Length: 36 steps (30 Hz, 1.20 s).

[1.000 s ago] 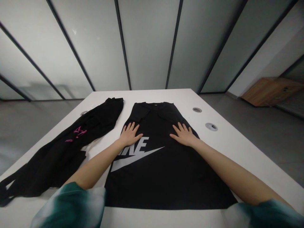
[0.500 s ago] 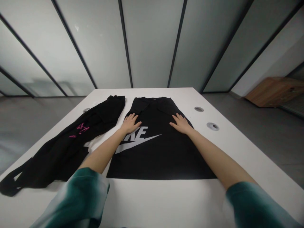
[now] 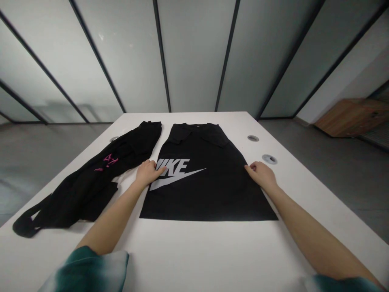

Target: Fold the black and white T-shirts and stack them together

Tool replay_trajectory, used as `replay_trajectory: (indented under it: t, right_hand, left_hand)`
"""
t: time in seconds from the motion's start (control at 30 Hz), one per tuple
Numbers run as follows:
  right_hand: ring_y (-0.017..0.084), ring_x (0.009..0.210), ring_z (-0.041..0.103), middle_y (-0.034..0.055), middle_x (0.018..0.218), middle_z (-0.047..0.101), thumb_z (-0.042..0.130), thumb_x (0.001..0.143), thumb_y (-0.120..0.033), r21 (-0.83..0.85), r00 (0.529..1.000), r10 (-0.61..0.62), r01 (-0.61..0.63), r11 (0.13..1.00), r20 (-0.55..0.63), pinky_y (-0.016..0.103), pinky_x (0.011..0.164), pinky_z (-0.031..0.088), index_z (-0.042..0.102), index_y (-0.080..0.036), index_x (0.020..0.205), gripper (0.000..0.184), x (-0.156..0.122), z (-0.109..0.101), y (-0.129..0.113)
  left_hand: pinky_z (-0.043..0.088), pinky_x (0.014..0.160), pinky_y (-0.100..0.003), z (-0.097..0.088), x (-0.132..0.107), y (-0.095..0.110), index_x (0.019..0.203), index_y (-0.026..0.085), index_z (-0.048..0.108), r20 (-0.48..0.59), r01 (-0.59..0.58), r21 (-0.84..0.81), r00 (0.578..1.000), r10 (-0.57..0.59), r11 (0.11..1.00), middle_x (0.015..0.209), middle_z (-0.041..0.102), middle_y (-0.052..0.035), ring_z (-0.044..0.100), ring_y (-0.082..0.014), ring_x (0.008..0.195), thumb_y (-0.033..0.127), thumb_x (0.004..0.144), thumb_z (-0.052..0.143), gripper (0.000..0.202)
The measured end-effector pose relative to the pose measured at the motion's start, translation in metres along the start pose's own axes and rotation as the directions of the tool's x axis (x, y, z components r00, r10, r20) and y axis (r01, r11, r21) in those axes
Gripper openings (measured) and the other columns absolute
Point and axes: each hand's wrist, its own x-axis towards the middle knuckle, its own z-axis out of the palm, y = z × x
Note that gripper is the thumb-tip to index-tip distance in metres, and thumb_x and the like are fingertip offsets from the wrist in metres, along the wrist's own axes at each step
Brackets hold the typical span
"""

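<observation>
Touching edges of blk Nike top (image 3: 209, 198) w/ L hand (image 3: 148, 172), R hand (image 3: 261, 175).

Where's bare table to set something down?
Widest patch: white table between the hem of the black Nike shirt and the near edge. Another lies right of the right hand. Crowded: left, where the black garment nearly meets the shirt beside the left hand.

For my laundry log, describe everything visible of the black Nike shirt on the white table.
The black Nike T-shirt lies flat and face up on the white table, collar farthest, hem straight and nearest. The fabric looks like matte cotton. Pale grey NIKE lettering and a swoosh cross the chest. A small label shows at the neck, and the sleeves appear folded inward. The left hand touches one side edge, the right hand the other.
</observation>
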Motion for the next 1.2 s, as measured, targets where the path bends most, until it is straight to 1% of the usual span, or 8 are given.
replay_trajectory:
  t: [0.27, 0.43, 0.53, 0.63, 0.83, 1.03, 1.13, 1.2]
  right_hand:
    - [0.025, 0.077, 0.064, 0.0106, 0.084, 0.069, 0.044, 0.090, -0.053, 0.012, 0.982, -0.100, 0.099, 0.995, 0.157, 0.031, 0.061, 0.038, 0.062, -0.020, 0.076, 0.040, -0.006, -0.014, -0.010]
    - [0.028, 0.081, 0.067, 0.0120, 0.087, 0.072, 0.048, 0.088, -0.055, 0.054, 0.943, -0.124, 0.112, 0.992, 0.308, 0.031, 0.065, 0.043, 0.064, -0.018, 0.096, 0.041, -0.010, -0.026, -0.008]
    - [0.029, 0.089, 0.069, 0.0151, 0.100, 0.073, 0.052, 0.085, -0.057, 0.185, 0.915, -0.147, 0.081, 0.979, 0.376, 0.034, 0.074, 0.049, 0.056, -0.014, 0.126, 0.059, -0.016, -0.035, -0.003]
    - [0.031, 0.102, 0.068, 0.0145, 0.120, 0.069, 0.057, 0.081, -0.059, 0.337, 0.882, -0.239, 0.099, 0.936, 0.405, 0.036, 0.085, 0.051, 0.045, -0.017, 0.143, 0.076, -0.032, -0.047, 0.006]
    - [0.030, 0.098, 0.067, 0.0084, 0.108, 0.073, 0.054, 0.081, -0.063, 0.479, 0.781, -0.355, 0.082, 0.874, 0.514, 0.035, 0.086, 0.051, 0.072, -0.023, 0.113, 0.054, -0.070, -0.063, 0.018]
    - [0.026, 0.078, 0.064, 0.0076, 0.075, 0.071, 0.059, 0.076, -0.065, 0.517, 0.761, -0.376, 0.063, 0.854, 0.528, 0.036, 0.076, 0.050, 0.074, -0.019, 0.070, 0.049, -0.066, -0.087, 0.012]
    - [0.025, 0.076, 0.063, 0.0076, 0.072, 0.070, 0.063, 0.073, -0.066, 0.620, 0.754, -0.450, 0.074, 0.781, 0.478, 0.036, 0.077, 0.050, 0.074, -0.020, 0.067, 0.048, -0.048, -0.118, 0.012]
    - [0.024, 0.070, 0.062, 0.0078, 0.067, 0.067, 0.068, 0.068, -0.066, 0.752, 0.778, -0.493, 0.040, 0.658, 0.389, 0.036, 0.071, 0.050, 0.072, -0.021, 0.063, 0.045, -0.030, -0.136, 0.013]
  left_hand:
    - [0.047, 0.078, -0.036, 0.002, -0.009, -0.010, 0.088, 0.019, 0.060, -0.002, -0.107, -0.316, 0.994, 0.112, 0.943, 0.088, 0.064, -0.0076, 0.060, -0.0247, 0.084, 0.053, 0.076, 0.058, 0.036]
    - [0.044, 0.064, -0.029, -0.011, -0.014, -0.020, 0.135, 0.018, 0.042, 0.175, -0.002, -0.671, 0.971, 0.161, 0.741, 0.078, 0.061, 0.0008, 0.059, -0.0185, 0.070, 0.055, 0.077, 0.063, 0.072]
    - [0.037, 0.055, -0.025, -0.031, -0.018, -0.022, 0.152, 0.016, 0.024, 0.364, 0.054, -0.659, 0.896, 0.255, 0.750, 0.066, 0.054, 0.0057, 0.051, -0.0144, 0.057, 0.057, 0.078, 0.065, 0.094]
    - [0.037, 0.056, -0.025, -0.051, -0.023, -0.025, 0.142, 0.020, 0.049, 0.501, -0.012, -0.563, 0.790, 0.353, 0.826, 0.070, 0.057, 0.0027, 0.053, -0.0148, 0.061, 0.058, 0.076, 0.068, 0.079]
    - [0.047, 0.065, -0.024, -0.058, -0.031, -0.031, 0.122, 0.024, 0.067, 0.653, -0.022, -0.611, 0.551, 0.520, 0.791, 0.099, 0.068, -0.0039, 0.062, -0.0192, 0.082, 0.055, 0.072, 0.073, 0.059]
    - [0.044, 0.056, -0.023, -0.064, -0.028, -0.033, 0.079, 0.018, 0.075, 0.562, -0.030, -0.743, 0.513, 0.649, 0.668, 0.068, 0.067, -0.0032, 0.056, -0.0149, 0.060, 0.058, 0.073, 0.071, 0.041]
    - [0.047, 0.055, -0.026, -0.081, -0.022, -0.038, 0.076, 0.016, 0.077, 0.338, -0.043, -0.907, 0.521, 0.784, 0.420, 0.065, 0.068, -0.0076, 0.059, -0.0178, 0.058, 0.068, 0.063, 0.073, 0.054]
    - [0.046, 0.050, -0.028, -0.093, -0.016, -0.040, 0.071, 0.014, 0.075, 0.134, -0.038, -0.980, 0.602, 0.787, 0.197, 0.060, 0.066, -0.0095, 0.059, -0.0194, 0.053, 0.076, 0.057, 0.071, 0.063]
